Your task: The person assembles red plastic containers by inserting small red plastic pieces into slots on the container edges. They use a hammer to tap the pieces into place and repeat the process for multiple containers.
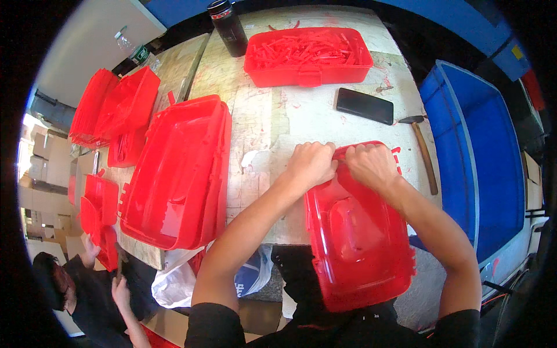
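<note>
A red plastic lid [357,243] with a moulded handle recess lies tilted from the table edge toward my body. My left hand [311,163] and my right hand [371,165] sit side by side, both fingers curled over the lid's far rim. A stack of similar red lids [177,174] rests to the left of my left forearm. A red tub [307,55] filled with thin red plastic strips stands at the far side of the table.
A black phone [364,105] and a hammer [425,152] lie right of centre. A black bottle [228,26] stands at the back. A blue crate [481,156] sits on the right. More red parts [113,110] are piled left. Another person [87,290] crouches lower left.
</note>
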The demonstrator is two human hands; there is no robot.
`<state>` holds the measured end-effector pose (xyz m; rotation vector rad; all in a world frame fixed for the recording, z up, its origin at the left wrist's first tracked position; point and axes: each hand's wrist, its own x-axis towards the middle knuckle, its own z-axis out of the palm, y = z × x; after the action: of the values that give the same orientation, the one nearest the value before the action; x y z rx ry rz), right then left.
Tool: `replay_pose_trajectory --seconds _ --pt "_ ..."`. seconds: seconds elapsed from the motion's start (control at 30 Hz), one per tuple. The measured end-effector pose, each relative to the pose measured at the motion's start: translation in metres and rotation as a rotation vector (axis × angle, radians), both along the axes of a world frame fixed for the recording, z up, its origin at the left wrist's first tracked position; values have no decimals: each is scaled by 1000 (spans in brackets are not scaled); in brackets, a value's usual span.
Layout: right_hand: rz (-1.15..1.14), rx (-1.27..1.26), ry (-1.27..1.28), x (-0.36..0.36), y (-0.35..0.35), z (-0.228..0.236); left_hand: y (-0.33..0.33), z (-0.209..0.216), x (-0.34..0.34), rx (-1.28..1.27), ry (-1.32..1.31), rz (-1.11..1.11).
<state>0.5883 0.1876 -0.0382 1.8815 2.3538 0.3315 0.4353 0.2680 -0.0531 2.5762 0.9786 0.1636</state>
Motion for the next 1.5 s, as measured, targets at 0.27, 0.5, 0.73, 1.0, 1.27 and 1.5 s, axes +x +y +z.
replay_pose_trajectory --seconds 0.27,0.5,0.73,1.0,1.27,1.5 --pt "-40 -144 118 -4 0 18 16 2 4 3 92 -209" --pt "-214 113 301 -7 -24 -13 15 -1 6 -58 -2 -230" --pt "-31 -15 39 -1 -12 3 18 -4 10 -47 -23 -250" --pt "105 -69 -98 -4 7 23 17 1 12 -111 -21 -204" --pt "-284 40 227 -8 -15 -5 19 -2 12 -138 -156 -135" --pt "-217 34 178 -3 -11 0 23 -19 9 -145 -454 -153"
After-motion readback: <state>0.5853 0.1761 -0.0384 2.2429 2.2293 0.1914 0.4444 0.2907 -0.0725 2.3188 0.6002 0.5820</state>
